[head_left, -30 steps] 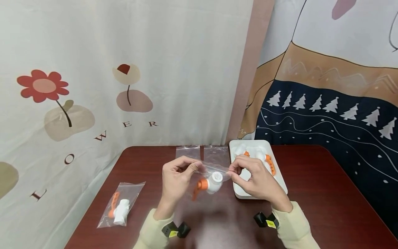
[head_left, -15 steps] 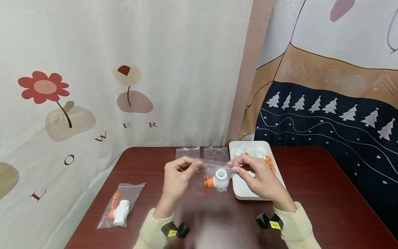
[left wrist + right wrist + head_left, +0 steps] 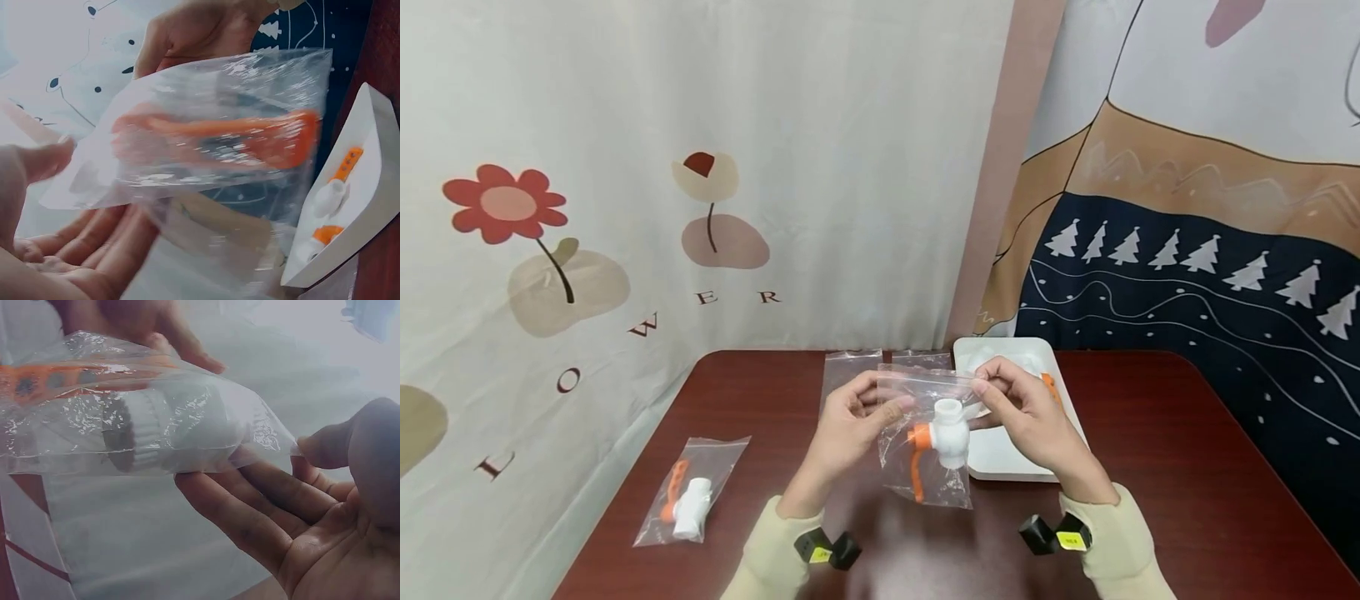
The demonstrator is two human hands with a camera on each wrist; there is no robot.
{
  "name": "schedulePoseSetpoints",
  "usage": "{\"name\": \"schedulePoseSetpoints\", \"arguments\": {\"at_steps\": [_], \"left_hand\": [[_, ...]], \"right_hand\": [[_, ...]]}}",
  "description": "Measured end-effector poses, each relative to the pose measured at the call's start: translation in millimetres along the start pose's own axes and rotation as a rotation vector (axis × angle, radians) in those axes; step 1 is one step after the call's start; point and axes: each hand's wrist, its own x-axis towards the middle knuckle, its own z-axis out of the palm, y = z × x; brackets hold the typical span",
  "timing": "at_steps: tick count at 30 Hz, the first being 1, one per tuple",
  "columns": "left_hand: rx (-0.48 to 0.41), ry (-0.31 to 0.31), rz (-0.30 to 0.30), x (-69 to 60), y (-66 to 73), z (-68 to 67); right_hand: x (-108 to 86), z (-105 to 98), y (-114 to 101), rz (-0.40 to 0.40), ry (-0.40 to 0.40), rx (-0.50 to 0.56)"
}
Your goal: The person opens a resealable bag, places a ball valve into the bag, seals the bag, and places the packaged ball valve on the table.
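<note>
A clear zip bag [image 3: 895, 479] hangs upright above the table, with a white plastic ball valve [image 3: 951, 435] inside. The valve's orange lever handle [image 3: 219, 128] points down in the head view. My right hand [image 3: 1030, 412] pinches the bag's upper right corner between thumb and index finger; its other fingers extend behind the bag, as the right wrist view shows. At the bag's left edge is my left hand [image 3: 853, 425], thumb in front and fingers behind. In the left wrist view that thumb and those fingers stand apart, not pinching the plastic.
Another bagged valve [image 3: 692, 507] lies on the table at the left. Flat clear bags [image 3: 846, 367] lie along the back edge. A white tray [image 3: 1015, 467] with more orange-and-white valves [image 3: 331, 197] stands behind my right hand. A curtain [image 3: 850, 167] hangs behind the table.
The bag has swung from tilted to upright, facing the camera, and the valve in it has shifted slightly right. My left hand has moved right and loosened from the bag's top edge.
</note>
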Motion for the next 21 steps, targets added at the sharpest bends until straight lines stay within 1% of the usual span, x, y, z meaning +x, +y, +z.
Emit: {"name": "schedulePoseSetpoints", "arguments": {"at_steps": [2,4,5,7,8,10,12,14,16,21], "left_hand": [[-0.008,-0.063,-0.079,-0.7,-1.0,2.6],[-0.016,-0.110,-0.141,-1.9,-3.0,5.2],[-0.023,-0.129,-0.162,-2.6,-4.2,6.4],[-0.017,-0.145,-0.177,-3.7,-6.4,8.6],[-0.007,-0.144,-0.175,-3.9,-7.8,9.5],[0.025,-0.133,-0.152,-4.1,-9.2,11.0],[0.073,-0.108,-0.132,-3.7,-9.5,12.2],[0.115,-0.081,-0.126,-3.3,-8.9,12.7],[0.136,-0.057,-0.129,-2.7,-8.3,12.5],[0.132,-0.033,-0.150,-1.7,-10.2,7.8]], "right_hand": [[0.4,-1.0,0.3,0.007,0.019,0.016],[0.9,-1.3,0.2,0.021,0.038,0.019],[1.2,-1.3,0.4,0.031,0.048,0.019],[1.5,-1.3,0.6,0.056,0.064,0.016],[1.6,-1.4,0.8,0.071,0.070,0.015],[1.9,-1.6,1.3,0.092,0.078,0.012],[2.1,-2.4,2.2,0.104,0.084,0.002],[2.3,-3.5,3.4,0.110,0.085,-0.005],[2.5,-4.9,4.9,0.107,0.081,-0.016],[2.7,-8.3,9.0,0.093,0.059,-0.027]]}}
